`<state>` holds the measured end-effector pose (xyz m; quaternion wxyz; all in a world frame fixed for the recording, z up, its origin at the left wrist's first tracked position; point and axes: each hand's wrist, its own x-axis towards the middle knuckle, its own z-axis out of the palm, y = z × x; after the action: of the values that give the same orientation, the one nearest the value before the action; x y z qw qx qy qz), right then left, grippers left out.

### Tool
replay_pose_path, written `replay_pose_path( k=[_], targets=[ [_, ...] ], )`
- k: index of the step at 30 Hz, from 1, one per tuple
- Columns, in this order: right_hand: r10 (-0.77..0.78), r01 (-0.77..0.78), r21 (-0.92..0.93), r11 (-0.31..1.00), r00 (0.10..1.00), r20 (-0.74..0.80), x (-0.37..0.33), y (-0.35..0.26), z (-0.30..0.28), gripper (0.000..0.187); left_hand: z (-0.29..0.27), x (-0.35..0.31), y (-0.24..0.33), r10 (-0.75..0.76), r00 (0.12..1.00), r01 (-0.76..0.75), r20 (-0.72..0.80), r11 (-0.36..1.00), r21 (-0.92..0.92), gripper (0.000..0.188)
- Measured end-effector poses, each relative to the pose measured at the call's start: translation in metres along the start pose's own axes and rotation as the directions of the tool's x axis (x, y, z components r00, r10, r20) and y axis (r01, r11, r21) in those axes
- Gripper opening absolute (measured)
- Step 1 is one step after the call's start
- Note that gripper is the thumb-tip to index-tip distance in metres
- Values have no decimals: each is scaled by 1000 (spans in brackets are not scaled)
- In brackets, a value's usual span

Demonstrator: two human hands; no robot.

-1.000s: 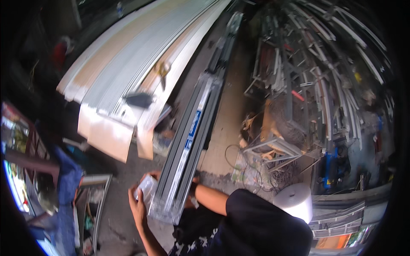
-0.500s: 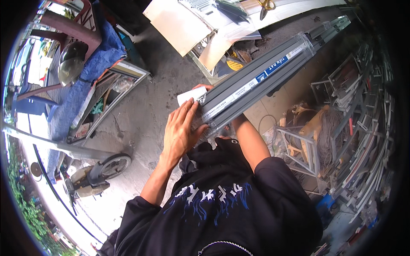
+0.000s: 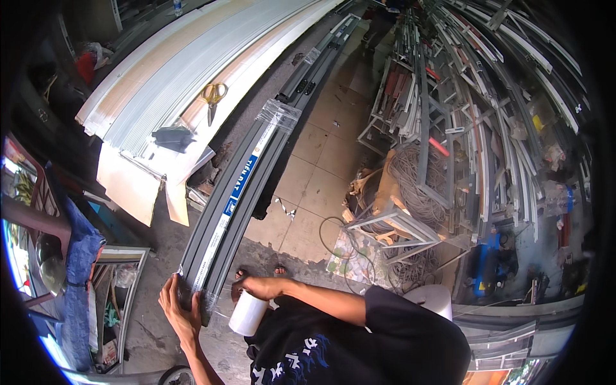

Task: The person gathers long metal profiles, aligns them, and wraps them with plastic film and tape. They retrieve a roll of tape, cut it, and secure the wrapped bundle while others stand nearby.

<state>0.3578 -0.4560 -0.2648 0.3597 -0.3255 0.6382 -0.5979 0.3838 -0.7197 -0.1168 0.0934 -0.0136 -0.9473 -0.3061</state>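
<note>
Evidently bound in film in several places already, and perhaps near done at the close end, to judge by a long bundle of grey bars [image 3: 221, 189] stretched from just before the body away toward the back. Holding the bundle's near left corner with the left hand [image 3: 181, 316], with thumb across the upper face and fingers along the outer edge; cannot tell how firmly. Clasping a pale roll of film [image 3: 249, 314] in the right hand [image 3: 260, 287], just to the right of the bundle's near end, with fingertips mostly hidden.

Already wound with a clear band [image 3: 279, 117] partway up the bundle, with another farther off, and with crinkled film [image 3: 206, 300] at the near end. Left without visible bands between, with a paper label [image 3: 246, 168] running lengthwise. Possibly in need of some smoothing or cutting at the near end; cannot tell whether joined to the roll or free.

Note scissors [image 3: 213, 101] to the left of the bundle, out of both hands, on a stack of panels [image 3: 167, 93]; note a wire coil [image 3: 420, 183] well to the right of it
</note>
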Motion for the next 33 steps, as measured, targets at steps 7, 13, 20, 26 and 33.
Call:
replay_pose_path(
  k=[7, 13, 20, 26, 33],
  targets=[
    [32, -37, -18, 999, 972, -235, -36, -111, 2, 24, 3, -7, -3, -38, 998, 36, -56, 999, -28, 75],
    [-255, 154, -419, 895, 947, -195, -26, -173, -10, 19, -11, 1, -9, 23, 1000, -23, 1, 999, 41, 53],
    [-338, 301, -188, 935, 916, -216, 152, -205, -60, 21, -36, 23, -110, -170, 889, 444, 425, 548, -708, 101],
    [-70, 86, -349, 933, 996, 59, 252, -162, -79, 32, -30, 76, -194, 295, 577, 748, 762, 184, -638, 126],
    [-42, -313, -786, 533, 918, -394, 236, -156, -62, 25, 38, 83, -225, 216, 470, 882, 856, -98, -460, 86]
  ],
)
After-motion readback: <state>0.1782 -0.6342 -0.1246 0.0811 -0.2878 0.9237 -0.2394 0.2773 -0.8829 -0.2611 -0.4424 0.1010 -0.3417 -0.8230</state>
